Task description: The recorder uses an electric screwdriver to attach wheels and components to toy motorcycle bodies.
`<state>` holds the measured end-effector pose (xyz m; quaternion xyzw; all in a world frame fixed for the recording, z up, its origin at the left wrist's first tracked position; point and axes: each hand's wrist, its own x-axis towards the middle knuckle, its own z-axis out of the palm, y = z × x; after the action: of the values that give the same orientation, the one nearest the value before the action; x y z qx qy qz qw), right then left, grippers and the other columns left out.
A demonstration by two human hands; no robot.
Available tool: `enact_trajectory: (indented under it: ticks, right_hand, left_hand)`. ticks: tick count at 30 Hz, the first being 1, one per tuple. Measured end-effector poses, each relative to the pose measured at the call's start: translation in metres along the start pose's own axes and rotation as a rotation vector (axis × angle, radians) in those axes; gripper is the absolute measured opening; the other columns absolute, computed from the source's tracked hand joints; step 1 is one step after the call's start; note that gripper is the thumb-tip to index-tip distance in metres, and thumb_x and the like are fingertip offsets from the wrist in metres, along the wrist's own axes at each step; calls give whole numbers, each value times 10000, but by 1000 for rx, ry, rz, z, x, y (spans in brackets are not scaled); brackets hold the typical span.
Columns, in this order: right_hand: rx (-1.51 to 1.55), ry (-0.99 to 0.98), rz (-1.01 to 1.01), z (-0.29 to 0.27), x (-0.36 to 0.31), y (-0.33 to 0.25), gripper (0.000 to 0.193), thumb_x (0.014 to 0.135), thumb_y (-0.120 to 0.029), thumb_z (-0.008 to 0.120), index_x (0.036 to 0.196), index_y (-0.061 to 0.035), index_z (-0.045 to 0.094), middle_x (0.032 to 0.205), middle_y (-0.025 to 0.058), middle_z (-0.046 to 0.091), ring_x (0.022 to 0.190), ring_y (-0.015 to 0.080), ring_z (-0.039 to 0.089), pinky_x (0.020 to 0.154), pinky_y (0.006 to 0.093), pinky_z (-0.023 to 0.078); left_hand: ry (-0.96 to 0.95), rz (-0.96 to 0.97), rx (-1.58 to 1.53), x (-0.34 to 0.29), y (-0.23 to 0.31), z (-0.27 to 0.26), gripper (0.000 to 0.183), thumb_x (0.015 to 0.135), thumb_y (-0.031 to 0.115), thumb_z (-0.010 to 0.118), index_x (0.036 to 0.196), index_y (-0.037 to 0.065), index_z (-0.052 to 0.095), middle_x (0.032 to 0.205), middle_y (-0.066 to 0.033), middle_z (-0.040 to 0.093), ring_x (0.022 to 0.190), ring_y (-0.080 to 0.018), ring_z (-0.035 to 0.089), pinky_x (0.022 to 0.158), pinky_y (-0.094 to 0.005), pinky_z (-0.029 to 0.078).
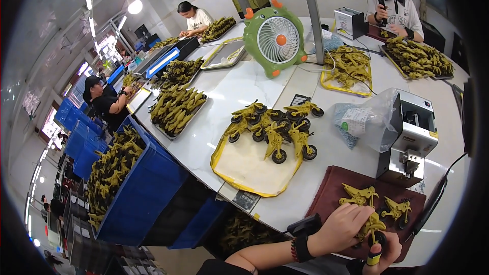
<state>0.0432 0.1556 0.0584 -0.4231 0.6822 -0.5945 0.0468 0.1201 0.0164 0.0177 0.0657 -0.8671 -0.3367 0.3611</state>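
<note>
Over a maroon cloth (330,186) at the lower right, I hold a yellow toy motorcycle (374,222) with both hands. My left hand (342,228) pinches its upper part from the left, fingers bent. My right hand (388,250) is closed around its lower end, by a dark wheel that the fingers partly cover. Yellow wrapping (374,257) covers part of a right-hand digit. Just beyond my fingers lies a second yellow toy motorcycle (358,193). To its right rests a third toy motorcycle (397,208).
A yellow-rimmed tray (254,189) left of the cloth bears several wheeled toy motorcycles. Beyond the cloth stand a small bench machine (402,165) and a plastic bag (362,122). A green fan (279,40) is farther back. A blue bin (145,188) adjoins the table's left edge. Co-workers sit around.
</note>
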Motion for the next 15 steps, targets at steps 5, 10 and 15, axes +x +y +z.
enact_trajectory:
  ticks: [5, 10, 15]
  right_hand:
    - [8, 12, 14, 2, 0, -3, 406, 858, -321, 647, 922, 78, 606, 794, 107, 632, 704, 169, 579, 664, 275, 469]
    - [18, 10, 34, 3, 2, -1, 399, 852, -316, 657, 921, 74, 602, 796, 99, 622, 713, 163, 571, 676, 268, 465]
    - [76, 6, 52, 3, 2, 0, 409, 845, -319, 666, 937, 73, 594, 825, 102, 617, 740, 168, 567, 688, 270, 462]
  left_hand:
    - [-6, -3, 10, 0, -1, 1, 482, 670, 65, 621, 1122, -33, 484, 990, -137, 562, 924, -280, 556, 809, -360, 430]
    - [24, -2, 21, 2, -3, 2, 493, 662, 72, 628, 1122, -36, 486, 992, -136, 566, 918, -277, 560, 804, -356, 431]
    - [-7, -8, 16, 2, -3, 1, 490, 667, 80, 631, 1119, -40, 486, 991, -136, 567, 916, -275, 562, 797, -353, 432]
